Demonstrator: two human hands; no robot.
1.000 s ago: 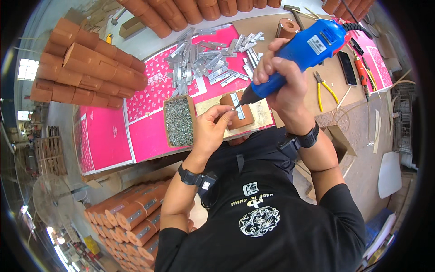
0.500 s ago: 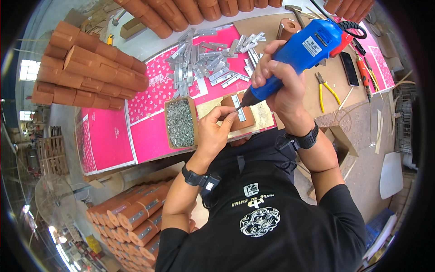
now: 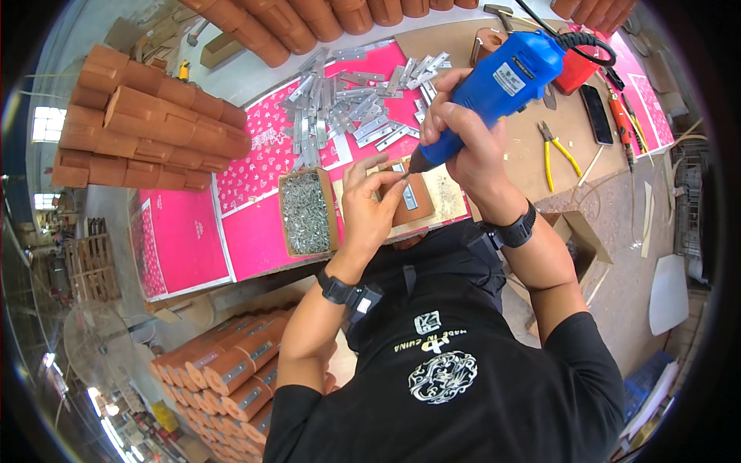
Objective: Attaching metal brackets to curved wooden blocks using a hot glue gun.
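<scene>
Terracotta piece: A reddish-brown, terracotta-coloured block point(image 3: 422, 207) sits on a pale, stained board point(image 3: 450, 197) at the near edge of a pink-covered worktop point(image 3: 258, 239); a slim silver metal strip with holes point(image 3: 410, 198) lies along its top.
Left hand: The left hand point(image 3: 367, 204) reaches over the block's left side, thumb and forefinger drawn close together at the driver's tip; whether the fingers pinch a screw is too small to tell.
Right hand: The right hand point(image 3: 469, 137) has its fingers wrapped around a blue, black-nosed power screwdriver point(image 3: 503, 77), tilted with its tip toward the strip.
In the way: The left fingers and the driver's dark nose hide parts of block and strip.
Screw box: An open brown cardboard box point(image 3: 334, 216) filled with silver screws point(image 3: 306, 212) stands just beside the left hand.
Strip pile: Loose silver metal strips point(image 3: 355, 104) spread beyond the block.
Right side: Yellow-handled pliers point(image 3: 558, 157) and a black phone point(image 3: 597, 114) lie apart from the block.
Stacks: Terracotta-coloured cylinders point(image 3: 174, 119) pile up at left; more, many bearing silver strips point(image 3: 248, 399), are stacked below the worktop.
</scene>
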